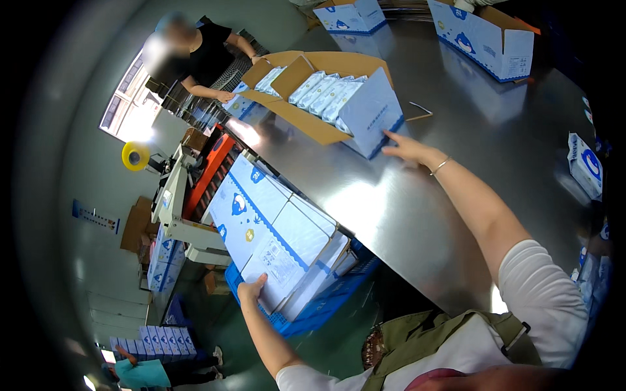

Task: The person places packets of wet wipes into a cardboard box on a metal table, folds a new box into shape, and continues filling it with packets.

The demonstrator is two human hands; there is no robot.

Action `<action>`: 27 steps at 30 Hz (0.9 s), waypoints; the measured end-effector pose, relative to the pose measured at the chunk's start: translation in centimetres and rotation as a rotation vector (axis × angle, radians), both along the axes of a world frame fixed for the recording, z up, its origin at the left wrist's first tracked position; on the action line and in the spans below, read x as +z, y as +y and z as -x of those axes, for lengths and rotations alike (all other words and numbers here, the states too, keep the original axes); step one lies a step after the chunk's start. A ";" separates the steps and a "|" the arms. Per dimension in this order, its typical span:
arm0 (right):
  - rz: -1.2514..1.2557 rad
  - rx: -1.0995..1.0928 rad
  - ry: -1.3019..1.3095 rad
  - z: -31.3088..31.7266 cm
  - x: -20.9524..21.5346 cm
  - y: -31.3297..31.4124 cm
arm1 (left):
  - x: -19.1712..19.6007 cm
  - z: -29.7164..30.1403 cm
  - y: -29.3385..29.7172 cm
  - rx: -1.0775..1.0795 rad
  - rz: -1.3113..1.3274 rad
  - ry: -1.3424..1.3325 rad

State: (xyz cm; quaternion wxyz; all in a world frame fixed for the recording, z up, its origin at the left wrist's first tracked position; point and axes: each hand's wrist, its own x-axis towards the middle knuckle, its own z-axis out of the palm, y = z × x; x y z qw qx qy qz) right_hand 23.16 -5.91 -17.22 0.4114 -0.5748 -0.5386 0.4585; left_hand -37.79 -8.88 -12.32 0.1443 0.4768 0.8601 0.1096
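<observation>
My left hand (251, 290) is at the near edge of a stack of flattened white-and-blue cartons (277, 225), thumb over the top carton and the other fingers mostly hidden. The stack rests in a blue plastic crate (313, 317) beside the metal table. My right hand (412, 151) stretches across the table with its fingers extended, their tips at the lower corner of an open carton (375, 117). Inside that carton stand rows of white-and-blue soft packs (329, 98), with its brown flaps folded outward. Another person's hands touch the carton's far end.
The shiny metal table (450, 215) carries two more cartons (479, 42) (352, 16) at the back. A soft pack (585, 166) sits at the right edge. Left of the table is an orange-and-white roller machine (212, 173) with yellow tape (135, 156). Another person (143, 373) is at lower left.
</observation>
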 end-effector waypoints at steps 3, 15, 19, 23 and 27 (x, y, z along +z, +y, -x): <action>-0.226 -0.128 -0.920 0.8 -6.0 -4.4 | 2.5 -3.7 0.5 0.000 0.092 0.146; -0.209 -0.475 0.454 3.8 -6.0 -22.2 | 10.4 -22.4 -11.9 -0.654 -1.370 -0.291; -0.464 -0.616 0.935 3.8 2.8 -21.8 | 10.7 -28.6 -21.2 -1.522 -1.107 -0.373; -0.619 -0.479 0.908 -1.9 9.1 -27.2 | 2.1 -31.2 -26.1 -1.965 -0.751 -0.653; -0.816 -0.256 0.675 -7.3 13.9 -34.1 | -1.4 -29.5 -27.2 -1.664 -0.093 -0.753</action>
